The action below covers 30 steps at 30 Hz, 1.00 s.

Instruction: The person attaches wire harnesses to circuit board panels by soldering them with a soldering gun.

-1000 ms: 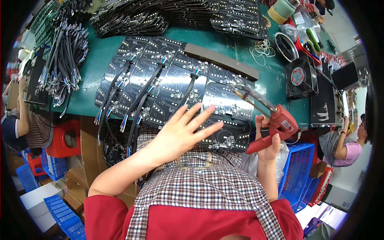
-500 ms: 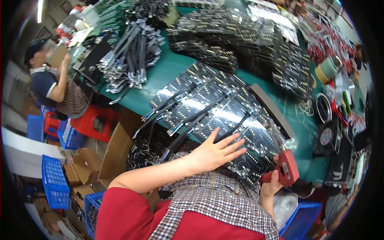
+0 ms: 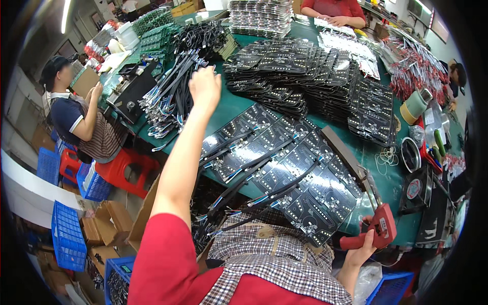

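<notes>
My left hand (image 3: pixel 206 87) reaches over the right side of a pile of black cables (image 3: pixel 170 96), its fingers curled closed. What they hold, if anything, is hidden. In my right hand (image 3: pixel 360 249) is a red pistol-shaped tool (image 3: pixel 381 227) with a thin metal front end, held by the handle at the lower right. Before me lies a sheet of black circuit boards (image 3: pixel 284 168) with pale dots. Several black cables with coloured wire ends (image 3: pixel 249 179) lie across it, and their free ends hang past its near edge.
Tall stacks of black boards (image 3: pixel 315 71) stand on the green table (image 3: pixel 239 96) beyond the sheet. A grey bar (image 3: pixel 345 155) lies along its right side. A cardboard box (image 3: pixel 142 218) and blue crate (image 3: pixel 68 234) are at left. Co-workers (image 3: pixel 73 109) are nearby.
My left hand has left the boards and moved up and left to the cable pile. The red tool has shifted slightly right and down, away from the boards. A third cable now stretches visibly across the sheet.
</notes>
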Tool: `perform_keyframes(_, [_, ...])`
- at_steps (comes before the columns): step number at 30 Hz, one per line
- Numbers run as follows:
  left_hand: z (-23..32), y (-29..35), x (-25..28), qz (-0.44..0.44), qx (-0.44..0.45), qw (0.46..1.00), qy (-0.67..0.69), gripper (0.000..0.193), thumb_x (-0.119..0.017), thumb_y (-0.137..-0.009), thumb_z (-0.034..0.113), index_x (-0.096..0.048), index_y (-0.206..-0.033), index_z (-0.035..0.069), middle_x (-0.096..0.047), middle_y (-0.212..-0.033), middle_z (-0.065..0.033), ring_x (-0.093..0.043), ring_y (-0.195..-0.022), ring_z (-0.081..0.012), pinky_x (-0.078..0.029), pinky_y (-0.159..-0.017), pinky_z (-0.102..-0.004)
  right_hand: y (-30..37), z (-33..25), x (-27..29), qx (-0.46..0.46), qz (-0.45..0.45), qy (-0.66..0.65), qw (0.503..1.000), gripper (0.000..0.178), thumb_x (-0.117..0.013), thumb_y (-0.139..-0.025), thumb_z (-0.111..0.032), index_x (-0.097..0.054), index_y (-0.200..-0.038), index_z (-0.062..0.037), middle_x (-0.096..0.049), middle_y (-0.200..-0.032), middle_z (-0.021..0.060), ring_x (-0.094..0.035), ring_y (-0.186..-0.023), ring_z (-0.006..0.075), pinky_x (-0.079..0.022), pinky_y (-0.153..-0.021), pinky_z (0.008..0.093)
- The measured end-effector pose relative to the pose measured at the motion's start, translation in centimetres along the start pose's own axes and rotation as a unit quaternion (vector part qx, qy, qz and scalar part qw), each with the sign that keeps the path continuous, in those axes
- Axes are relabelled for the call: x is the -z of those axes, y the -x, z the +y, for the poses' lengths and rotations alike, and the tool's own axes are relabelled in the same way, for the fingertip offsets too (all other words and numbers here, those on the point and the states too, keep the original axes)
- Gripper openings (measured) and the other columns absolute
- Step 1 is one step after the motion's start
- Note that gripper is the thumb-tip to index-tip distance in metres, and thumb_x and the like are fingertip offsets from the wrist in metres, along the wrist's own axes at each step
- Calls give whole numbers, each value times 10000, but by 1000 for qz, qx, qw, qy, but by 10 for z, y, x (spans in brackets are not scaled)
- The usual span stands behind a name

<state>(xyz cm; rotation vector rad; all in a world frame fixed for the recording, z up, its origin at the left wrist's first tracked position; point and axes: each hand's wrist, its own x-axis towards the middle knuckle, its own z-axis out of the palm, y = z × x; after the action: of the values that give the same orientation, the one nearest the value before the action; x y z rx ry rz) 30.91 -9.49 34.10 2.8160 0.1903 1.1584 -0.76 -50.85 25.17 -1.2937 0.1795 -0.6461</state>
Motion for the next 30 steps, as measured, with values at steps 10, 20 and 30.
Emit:
perform_keyframes(10, [-48,-38,-35,-25,62,981,183,250,-707,-734,219,-650,-839,0,-662,-773,-127,-629,-688,-261,-465,-625,-371,11,-9,25,-22,71,31,997,424,-492,-910,-192,-379,-1281,-18,-524,-1163,120,-538,-997,219,-438,-811,342])
perform_keyframes(20, [-55,-47,-63,26,116,896,427,195,-667,-770,103,-665,-898,-44,-678,-810,-114,-615,-685,-173,-479,-659,-283,3,-7,45,-55,120,43,990,420,-508,-909,-241,-423,-1281,-66,-530,-1185,65,-536,-977,151,-404,-793,300])
perform_keyframes(30, [39,-57,35,42,-5,868,495,197,-599,-838,59,-621,-1023,-5,-648,-774,-64,-557,-569,-77,-429,-459,-204,12,-23,33,-76,167,31,982,445,-494,-913,-195,-382,-1300,-7,-555,-1139,125,-565,-749,137,-455,-592,242])
